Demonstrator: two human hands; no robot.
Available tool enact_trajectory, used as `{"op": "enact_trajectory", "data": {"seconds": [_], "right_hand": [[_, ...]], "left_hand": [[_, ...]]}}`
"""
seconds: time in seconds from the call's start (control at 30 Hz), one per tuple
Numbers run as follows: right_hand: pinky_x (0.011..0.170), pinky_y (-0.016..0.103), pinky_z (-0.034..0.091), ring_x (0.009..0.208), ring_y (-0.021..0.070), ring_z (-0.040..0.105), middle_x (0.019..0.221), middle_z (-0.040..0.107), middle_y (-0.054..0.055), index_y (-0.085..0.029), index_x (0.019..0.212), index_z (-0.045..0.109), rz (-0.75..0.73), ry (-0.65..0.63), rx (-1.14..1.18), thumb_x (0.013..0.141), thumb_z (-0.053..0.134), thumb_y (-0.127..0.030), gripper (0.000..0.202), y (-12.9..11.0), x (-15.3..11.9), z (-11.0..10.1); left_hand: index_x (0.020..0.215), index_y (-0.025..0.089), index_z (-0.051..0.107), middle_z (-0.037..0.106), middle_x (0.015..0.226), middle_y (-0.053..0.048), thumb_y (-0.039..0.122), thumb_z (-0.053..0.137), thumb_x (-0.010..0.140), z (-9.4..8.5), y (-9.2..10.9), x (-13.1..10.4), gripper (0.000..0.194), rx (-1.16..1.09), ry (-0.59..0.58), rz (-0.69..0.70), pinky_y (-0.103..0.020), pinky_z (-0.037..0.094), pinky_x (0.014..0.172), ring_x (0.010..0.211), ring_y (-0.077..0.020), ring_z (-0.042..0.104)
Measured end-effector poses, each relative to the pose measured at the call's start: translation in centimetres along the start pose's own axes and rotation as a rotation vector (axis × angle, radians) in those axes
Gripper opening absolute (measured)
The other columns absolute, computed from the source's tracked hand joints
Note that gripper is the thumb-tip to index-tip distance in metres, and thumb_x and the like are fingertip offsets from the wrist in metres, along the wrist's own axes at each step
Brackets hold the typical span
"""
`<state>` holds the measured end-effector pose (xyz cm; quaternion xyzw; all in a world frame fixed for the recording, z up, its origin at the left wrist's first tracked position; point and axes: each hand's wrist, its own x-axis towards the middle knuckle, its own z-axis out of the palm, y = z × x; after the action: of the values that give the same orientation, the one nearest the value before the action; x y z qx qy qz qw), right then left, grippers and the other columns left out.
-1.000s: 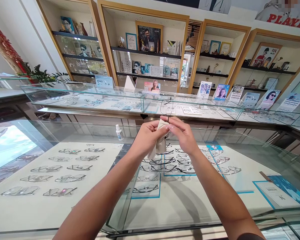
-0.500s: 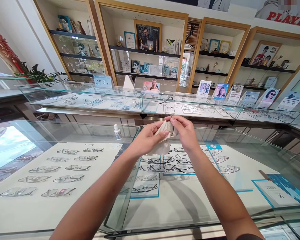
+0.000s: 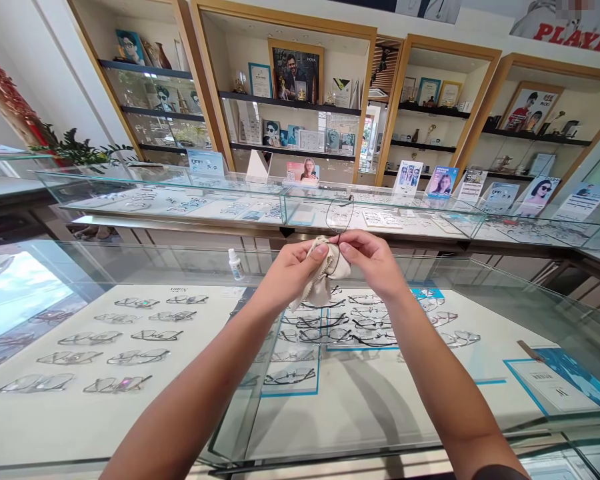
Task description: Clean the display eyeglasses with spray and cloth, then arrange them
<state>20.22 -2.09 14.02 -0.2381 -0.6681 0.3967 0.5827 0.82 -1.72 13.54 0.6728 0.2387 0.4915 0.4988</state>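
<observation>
Above the glass counter, my left hand [image 3: 296,268] is closed on a cream cleaning cloth [image 3: 324,288], thumb on top. The cloth is folded about the lower lens of a pair of thin dark-rimmed eyeglasses [image 3: 341,232], so much of that lens is hidden. The other lens sticks up bare over my fingers. My right hand [image 3: 369,257] pinches the glasses near the bridge, right beside the cloth. A small white spray bottle [image 3: 236,265] stands upright on the counter, left of my hands.
Several rows of eyeglasses [image 3: 137,357] lie inside the near glass case [image 3: 360,417]. Beyond it runs another glass display counter [image 3: 260,193] with upright cards [image 3: 304,172] on top. Wooden shelves [image 3: 290,100] line the back wall.
The cloth has shifted and bunched up around the lower lens as my left thumb moved up and left. The glasses have turned slightly, still between my hands.
</observation>
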Motion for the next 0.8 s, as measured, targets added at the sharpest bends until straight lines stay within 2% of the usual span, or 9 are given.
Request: {"op": "enact_trajectory", "data": {"seconds": [0.2, 0.4, 0.63, 0.73, 0.8], "right_hand": [[0.082, 0.035, 0.060, 0.091, 0.0193, 0.072, 0.104, 0.083, 0.004, -0.027, 0.099, 0.084, -0.020, -0.024, -0.047, 0.088, 0.087, -0.052, 0.027, -0.3, -0.2, 0.0], [0.086, 0.039, 0.063, 0.093, 0.0217, 0.076, 0.102, 0.086, 0.004, -0.028, 0.103, 0.087, -0.084, 0.024, -0.167, 0.091, 0.084, -0.048, 0.024, -0.6, -0.5, 0.4], [0.102, 0.046, 0.062, 0.115, 0.0266, 0.078, 0.118, 0.086, 0.004, -0.031, 0.117, 0.087, -0.139, 0.037, -0.270, 0.097, 0.076, -0.040, 0.024, -0.9, -1.0, 0.9], [0.098, 0.044, 0.063, 0.111, 0.0259, 0.079, 0.121, 0.086, 0.005, -0.030, 0.114, 0.088, -0.102, 0.073, -0.202, 0.095, 0.077, -0.041, 0.024, -0.7, -0.9, 1.2], [0.091, 0.041, 0.064, 0.103, 0.0247, 0.079, 0.116, 0.087, 0.005, -0.029, 0.107, 0.089, -0.070, 0.102, -0.138, 0.093, 0.078, -0.044, 0.023, -0.5, -0.7, 1.3]], "left_hand": [[0.097, 0.015, 0.077, 0.060, 0.072, -0.001, 0.071, 0.076, 0.089, 0.0, -0.1, 0.0, 0.056, 0.029, 0.052, -0.016, -0.025, 0.035, 0.063, 0.065, -0.0119, 0.046], [0.092, 0.014, 0.077, 0.063, 0.074, -0.002, 0.068, 0.085, 0.082, 0.5, 0.1, 0.0, 0.055, -0.013, 0.069, -0.021, -0.025, 0.037, 0.062, 0.066, -0.0113, 0.048], [0.089, 0.016, 0.074, 0.062, 0.072, 0.000, 0.059, 0.083, 0.088, 0.2, -0.1, 0.0, 0.044, -0.042, 0.076, -0.005, -0.023, 0.038, 0.061, 0.063, -0.0100, 0.048], [0.095, 0.016, 0.076, 0.063, 0.077, 0.000, 0.055, 0.087, 0.085, 0.0, -0.1, -0.1, 0.042, -0.006, 0.076, -0.002, -0.024, 0.039, 0.063, 0.067, -0.0109, 0.050], [0.101, 0.016, 0.077, 0.063, 0.079, 0.000, 0.055, 0.087, 0.085, 0.1, 0.0, -0.3, 0.043, 0.040, 0.058, 0.002, -0.024, 0.039, 0.063, 0.068, -0.0112, 0.050]]}}
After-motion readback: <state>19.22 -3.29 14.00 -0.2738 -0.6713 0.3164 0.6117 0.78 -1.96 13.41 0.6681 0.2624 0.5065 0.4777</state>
